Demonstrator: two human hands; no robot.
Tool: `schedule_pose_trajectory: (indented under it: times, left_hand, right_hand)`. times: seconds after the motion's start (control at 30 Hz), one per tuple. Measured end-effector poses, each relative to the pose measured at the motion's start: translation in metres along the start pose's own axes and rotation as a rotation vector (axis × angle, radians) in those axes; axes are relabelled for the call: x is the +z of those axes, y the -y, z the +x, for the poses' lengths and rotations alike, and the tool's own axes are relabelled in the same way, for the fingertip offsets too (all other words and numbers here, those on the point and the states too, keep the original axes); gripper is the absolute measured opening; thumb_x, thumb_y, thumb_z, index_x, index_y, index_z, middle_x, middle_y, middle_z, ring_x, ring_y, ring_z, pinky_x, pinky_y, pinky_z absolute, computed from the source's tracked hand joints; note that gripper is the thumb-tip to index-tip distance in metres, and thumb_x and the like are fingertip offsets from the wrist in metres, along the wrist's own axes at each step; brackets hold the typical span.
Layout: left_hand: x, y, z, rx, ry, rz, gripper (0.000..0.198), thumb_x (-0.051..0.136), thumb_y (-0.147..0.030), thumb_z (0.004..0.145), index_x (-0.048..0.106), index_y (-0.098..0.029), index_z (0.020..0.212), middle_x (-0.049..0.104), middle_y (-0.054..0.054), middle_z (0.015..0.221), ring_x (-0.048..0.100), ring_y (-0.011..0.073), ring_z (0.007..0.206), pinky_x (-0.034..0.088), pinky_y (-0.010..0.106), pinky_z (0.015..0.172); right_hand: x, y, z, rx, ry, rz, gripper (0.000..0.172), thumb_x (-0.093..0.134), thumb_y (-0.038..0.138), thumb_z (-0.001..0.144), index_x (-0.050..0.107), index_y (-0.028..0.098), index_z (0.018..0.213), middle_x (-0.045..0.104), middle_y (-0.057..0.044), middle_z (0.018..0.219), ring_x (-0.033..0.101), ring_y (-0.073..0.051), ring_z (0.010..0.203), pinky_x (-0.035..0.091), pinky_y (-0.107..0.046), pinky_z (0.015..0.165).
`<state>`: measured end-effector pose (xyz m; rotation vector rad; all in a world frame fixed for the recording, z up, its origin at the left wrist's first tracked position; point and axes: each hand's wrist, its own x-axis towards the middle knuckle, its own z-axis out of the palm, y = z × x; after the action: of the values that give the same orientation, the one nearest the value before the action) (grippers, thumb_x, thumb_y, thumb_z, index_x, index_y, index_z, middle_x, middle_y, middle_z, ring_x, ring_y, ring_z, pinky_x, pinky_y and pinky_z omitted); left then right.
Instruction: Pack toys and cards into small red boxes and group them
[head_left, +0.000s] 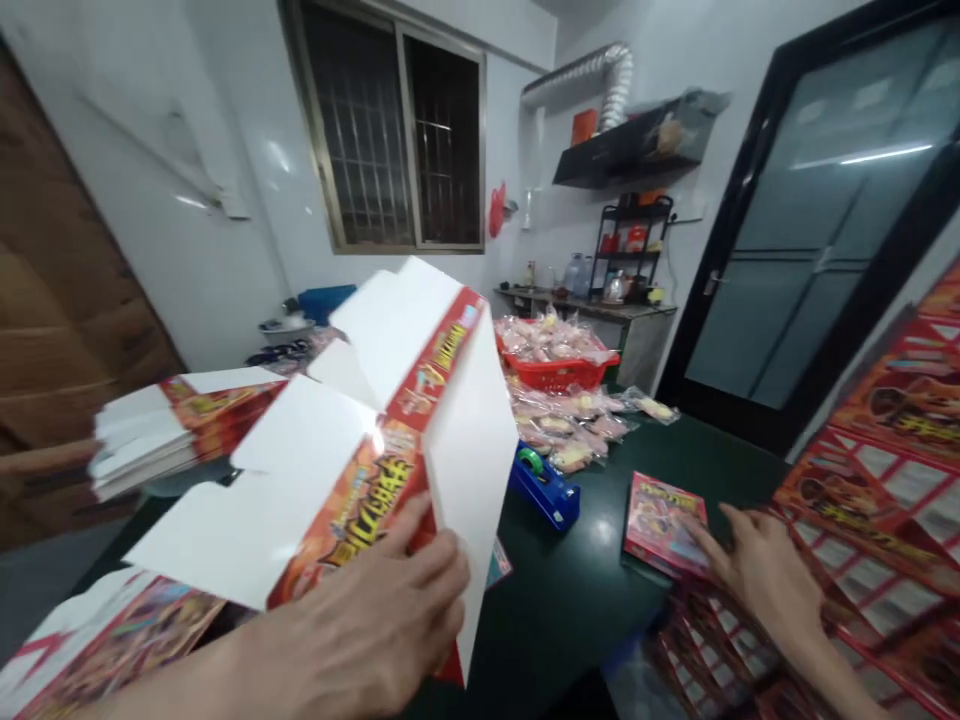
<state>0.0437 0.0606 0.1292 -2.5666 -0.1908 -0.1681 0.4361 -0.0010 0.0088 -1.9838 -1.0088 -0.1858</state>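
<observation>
Carton (360, 420) looked light, floppy thin card; left grip (375, 620) was clenched on its printed panel by the fold, likely the stiffest spot. Right grip (765, 570) lay released, fingertips touching a red packet (664, 520) ahead of it.

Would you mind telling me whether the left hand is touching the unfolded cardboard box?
Touching. The head view shows the left hand gripping the cardboard box, with its fingers laid across the printed red face.

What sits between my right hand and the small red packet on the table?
Nothing visible. The right hand touches the small red packet with its fingers; the blue tape dispenser lies apart, leftward.
</observation>
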Motion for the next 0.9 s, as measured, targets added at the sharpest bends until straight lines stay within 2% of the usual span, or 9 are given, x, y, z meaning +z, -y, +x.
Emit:
schedule_pose_trajectory:
  times: [0.07, 0.13, 0.27, 0.4, 0.53, 0.63, 0.7, 0.77, 0.9]
  left_hand:
    - [-0.006, -0.014, 0.003, 0.082, 0.063, 0.037, 0.007, 0.058, -0.026, 0.08, 0.063, -0.022, 0.083, 0.061, 0.005, 0.092, 0.047, 0.0234, 0.092, 0.017, 0.051, 0.104]
    - [-0.012, -0.027, 0.007, 0.153, 0.113, 0.045, 0.006, 0.065, -0.027, 0.073, 0.065, -0.021, 0.073, 0.06, 0.006, 0.088, 0.048, 0.0247, 0.092, 0.022, 0.052, 0.101]
    - [-0.02, -0.053, 0.022, 0.198, 0.188, 0.011, 0.018, 0.073, -0.03, 0.063, 0.062, -0.02, 0.053, 0.06, 0.008, 0.082, 0.047, 0.0279, 0.091, 0.027, 0.053, 0.095]
    - [-0.033, -0.054, 0.031, 0.137, 0.104, -0.007, 0.008, 0.063, -0.025, 0.073, 0.066, -0.017, 0.074, 0.057, 0.009, 0.09, 0.047, 0.0261, 0.091, 0.028, 0.051, 0.093]
    - [-0.062, -0.031, 0.027, 0.015, 0.005, -0.105, 0.019, 0.059, -0.022, 0.077, 0.061, -0.021, 0.096, 0.053, 0.005, 0.085, 0.044, 0.022, 0.081, 0.033, 0.047, 0.085]
    - [-0.078, -0.021, 0.028, -0.073, -0.014, -0.12, 0.029, 0.061, -0.023, 0.075, 0.059, -0.023, 0.104, 0.053, 0.007, 0.093, 0.043, 0.0235, 0.085, 0.034, 0.044, 0.079]
    - [-0.08, -0.025, 0.034, -0.066, -0.024, -0.056, 0.016, 0.052, -0.021, 0.082, 0.062, -0.02, 0.096, 0.054, 0.008, 0.094, 0.044, 0.0233, 0.086, 0.033, 0.045, 0.081]
    - [-0.078, -0.036, 0.042, -0.005, -0.026, 0.011, 0.02, 0.044, -0.019, 0.087, 0.064, -0.019, 0.085, 0.057, 0.008, 0.091, 0.046, 0.0228, 0.087, 0.032, 0.045, 0.085]
    - [-0.071, -0.066, 0.06, 0.162, -0.031, 0.067, 0.019, 0.053, -0.021, 0.08, 0.068, -0.023, 0.068, 0.06, 0.008, 0.09, 0.05, 0.0256, 0.093, 0.03, 0.048, 0.093]
  right_hand:
    - [-0.015, 0.053, -0.008, -0.306, -0.071, 0.174, 0.045, 0.053, 0.053, 0.073, 0.062, 0.016, 0.095, 0.06, -0.014, 0.095, 0.06, -0.026, 0.079, 0.047, -0.045, 0.077]
    - [-0.028, 0.114, -0.022, -0.472, 0.089, 0.395, 0.032, 0.052, 0.042, 0.081, 0.059, 0.019, 0.102, 0.062, -0.01, 0.096, 0.061, -0.021, 0.082, 0.048, -0.036, 0.078]
    - [-0.016, 0.199, -0.051, -0.288, 0.531, 0.77, 0.032, 0.049, 0.045, 0.085, 0.052, 0.018, 0.102, 0.063, -0.005, 0.082, 0.062, -0.017, 0.071, 0.05, -0.028, 0.062]
    - [0.023, 0.196, -0.069, -0.039, 0.508, 0.95, 0.033, 0.051, 0.048, 0.083, 0.047, 0.018, 0.096, 0.06, -0.004, 0.079, 0.061, -0.017, 0.071, 0.05, -0.027, 0.059]
    - [0.009, 0.168, -0.068, -0.403, 0.463, 0.781, 0.023, 0.053, 0.038, 0.084, 0.058, 0.017, 0.092, 0.063, -0.006, 0.082, 0.059, -0.017, 0.075, 0.048, -0.03, 0.071]
    - [-0.028, 0.166, -0.06, -0.593, 0.664, 0.766, 0.028, 0.054, 0.035, 0.084, 0.062, 0.019, 0.106, 0.066, -0.007, 0.095, 0.061, -0.019, 0.089, 0.046, -0.032, 0.085]
    - [-0.046, 0.175, -0.057, -0.478, 0.892, 0.89, 0.036, 0.05, 0.041, 0.087, 0.061, 0.019, 0.113, 0.068, -0.007, 0.1, 0.061, -0.019, 0.095, 0.047, -0.032, 0.086]
    - [-0.051, 0.189, -0.056, -0.176, 1.05, 1.048, 0.041, 0.048, 0.048, 0.086, 0.063, 0.017, 0.108, 0.07, -0.009, 0.096, 0.065, -0.019, 0.089, 0.051, -0.03, 0.077]
    - [-0.043, 0.216, -0.052, 0.191, 1.235, 1.235, 0.031, 0.062, 0.044, 0.074, 0.065, 0.015, 0.086, 0.071, -0.009, 0.078, 0.067, -0.022, 0.072, 0.054, -0.033, 0.064]
